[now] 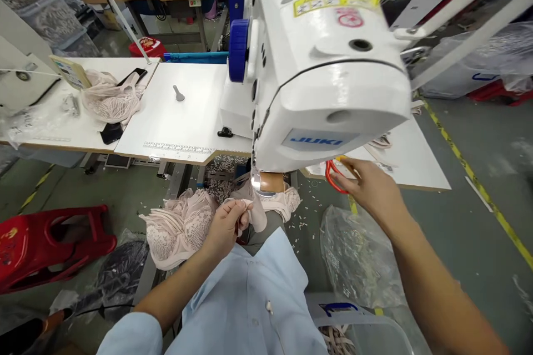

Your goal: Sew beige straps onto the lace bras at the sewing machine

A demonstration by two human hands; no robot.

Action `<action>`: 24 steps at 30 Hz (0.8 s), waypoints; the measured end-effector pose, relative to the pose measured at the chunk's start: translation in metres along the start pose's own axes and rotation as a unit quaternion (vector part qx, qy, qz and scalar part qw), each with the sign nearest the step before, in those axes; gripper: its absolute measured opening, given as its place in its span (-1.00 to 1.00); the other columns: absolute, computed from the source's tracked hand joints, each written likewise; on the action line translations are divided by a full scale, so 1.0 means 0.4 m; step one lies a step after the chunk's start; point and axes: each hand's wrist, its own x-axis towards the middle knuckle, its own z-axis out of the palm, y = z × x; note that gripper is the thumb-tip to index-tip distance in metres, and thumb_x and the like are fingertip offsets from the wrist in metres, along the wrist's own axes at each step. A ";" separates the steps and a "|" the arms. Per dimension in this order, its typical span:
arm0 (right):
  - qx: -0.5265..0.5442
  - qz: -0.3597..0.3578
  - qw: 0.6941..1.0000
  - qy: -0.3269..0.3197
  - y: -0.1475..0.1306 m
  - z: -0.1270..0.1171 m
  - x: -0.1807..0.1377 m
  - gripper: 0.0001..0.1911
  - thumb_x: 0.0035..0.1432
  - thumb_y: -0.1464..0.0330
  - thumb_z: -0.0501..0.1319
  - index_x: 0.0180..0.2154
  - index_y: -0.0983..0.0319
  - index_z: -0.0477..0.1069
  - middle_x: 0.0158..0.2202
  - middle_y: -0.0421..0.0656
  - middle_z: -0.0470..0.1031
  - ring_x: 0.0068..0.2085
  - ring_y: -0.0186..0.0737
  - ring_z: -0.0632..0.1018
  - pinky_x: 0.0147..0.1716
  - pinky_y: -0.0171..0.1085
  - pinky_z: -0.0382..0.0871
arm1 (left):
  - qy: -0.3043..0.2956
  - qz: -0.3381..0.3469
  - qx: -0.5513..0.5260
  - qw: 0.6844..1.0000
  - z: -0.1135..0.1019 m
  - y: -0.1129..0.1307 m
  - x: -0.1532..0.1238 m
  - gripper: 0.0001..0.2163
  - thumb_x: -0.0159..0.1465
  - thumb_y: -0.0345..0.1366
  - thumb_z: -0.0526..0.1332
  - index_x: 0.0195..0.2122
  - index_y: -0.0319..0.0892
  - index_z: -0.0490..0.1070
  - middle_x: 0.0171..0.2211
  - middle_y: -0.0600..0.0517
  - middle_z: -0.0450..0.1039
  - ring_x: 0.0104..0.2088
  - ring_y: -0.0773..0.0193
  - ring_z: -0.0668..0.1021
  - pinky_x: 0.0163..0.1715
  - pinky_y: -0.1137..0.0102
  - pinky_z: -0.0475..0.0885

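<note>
Seven o'clock in view: left hand [229, 223] pinches cloth [259, 218], likely steadying it; four o'clock: right hand [370, 191] grips scissors [329, 173], likely kept clear.

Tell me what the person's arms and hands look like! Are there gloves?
No gloves: the left hand and right hand are bare, and I see no watch or bracelet. The left sleeve is light blue and ends around the elbow. It matches the light blue shirt, which has a buttoned front. The right arm is bare as far as the picture shows.
</note>
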 end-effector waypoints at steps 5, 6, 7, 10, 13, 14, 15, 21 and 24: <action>0.069 -0.214 0.971 0.079 -0.158 0.031 -0.063 -0.58 0.24 0.12 0.19 0.02 0.24 0.39 -0.09 0.04 0.52 -0.06 -0.02 0.53 -0.10 -0.12 0.43 | -0.102 -0.136 0.063 0.984 0.011 0.035 -0.006 -0.72 0.20 -0.13 0.16 -0.25 -0.27 0.44 -0.57 0.07 0.42 -0.67 0.44 0.31 -0.68 0.51 0.14; 0.090 -0.308 0.947 0.025 -0.195 0.052 -0.100 -0.63 0.26 0.16 0.18 0.02 0.22 0.38 -0.06 0.02 0.53 -0.04 -0.05 0.54 -0.10 -0.15 0.45 | -0.136 -0.163 0.102 0.972 0.015 0.042 -0.005 -0.73 0.19 -0.16 0.14 -0.29 -0.28 0.44 -0.57 0.05 0.44 -0.69 0.43 0.31 -0.69 0.50 0.14; 0.099 -0.370 0.923 -0.024 -0.226 0.076 -0.134 -0.69 0.30 0.24 0.13 0.04 0.19 0.38 -0.03 0.00 0.53 -0.05 -0.09 0.55 -0.11 -0.18 0.46 | -0.169 -0.183 0.142 0.958 0.019 0.049 -0.004 -0.75 0.18 -0.18 0.12 -0.33 -0.27 0.44 -0.57 0.04 0.44 -0.70 0.42 0.31 -0.70 0.49 0.15; 0.130 -0.412 0.896 -0.097 -0.259 0.132 -0.181 -0.70 0.37 0.37 -0.02 -0.03 0.16 0.44 -0.19 -0.09 0.59 -0.24 -0.21 0.59 -0.30 -0.29 0.46 | -0.191 -0.166 0.246 0.936 0.013 0.055 -0.002 -0.78 0.23 -0.22 0.09 -0.37 -0.26 0.43 -0.55 0.02 0.46 -0.66 0.38 0.35 -0.64 0.45 0.24; 0.187 -0.242 0.947 -0.100 -0.225 0.141 -0.160 -0.74 0.33 0.27 0.06 -0.25 0.18 0.50 -0.37 -0.12 0.58 -0.36 -0.20 0.57 -0.38 -0.29 0.40 | -0.045 0.051 0.364 0.929 -0.020 0.020 -0.007 -0.75 0.30 -0.17 0.12 -0.19 -0.22 0.47 -0.35 -0.05 0.52 -0.41 0.27 0.49 -0.36 0.35 0.40; 0.225 -0.157 0.956 -0.103 -0.211 0.136 -0.151 -0.75 0.29 0.23 0.12 -0.32 0.19 0.49 -0.44 -0.14 0.54 -0.40 -0.21 0.54 -0.42 -0.29 0.37 | 0.001 0.128 0.387 0.913 -0.033 -0.004 -0.008 -0.72 0.31 -0.14 0.13 -0.11 -0.20 0.47 -0.26 -0.08 0.51 -0.30 0.22 0.51 -0.25 0.31 0.41; 0.283 -0.069 0.950 -0.110 -0.201 0.130 -0.144 -0.75 0.24 0.18 0.17 -0.38 0.20 0.46 -0.50 -0.17 0.50 -0.46 -0.23 0.50 -0.47 -0.30 0.33 | 0.019 0.171 0.387 0.906 -0.043 -0.033 -0.009 -0.68 0.31 -0.11 0.15 -0.03 -0.19 0.44 -0.21 -0.10 0.50 -0.23 0.18 0.52 -0.18 0.26 0.41; 0.709 0.293 0.611 -0.197 -0.264 0.135 -0.179 -0.66 -0.04 0.12 0.39 -0.38 0.20 0.36 -0.57 -0.30 0.38 -0.59 -0.39 0.36 -0.59 -0.39 0.25 | -0.238 -0.072 -0.003 0.969 0.015 -0.214 -0.015 -0.12 0.14 0.34 0.11 0.38 0.03 -0.11 0.11 -0.17 0.37 -0.05 0.05 0.55 -0.06 0.10 0.41; 0.752 0.269 0.560 -0.220 -0.317 0.119 -0.206 -0.70 0.06 0.15 0.35 -0.34 0.19 0.36 -0.53 -0.27 0.44 -0.54 -0.37 0.43 -0.55 -0.39 0.32 | -0.211 -0.029 -0.113 0.971 0.067 -0.211 -0.036 -0.11 0.11 0.43 -0.02 0.37 0.06 -0.04 0.30 -0.11 0.14 0.18 -0.05 0.38 0.13 0.03 0.30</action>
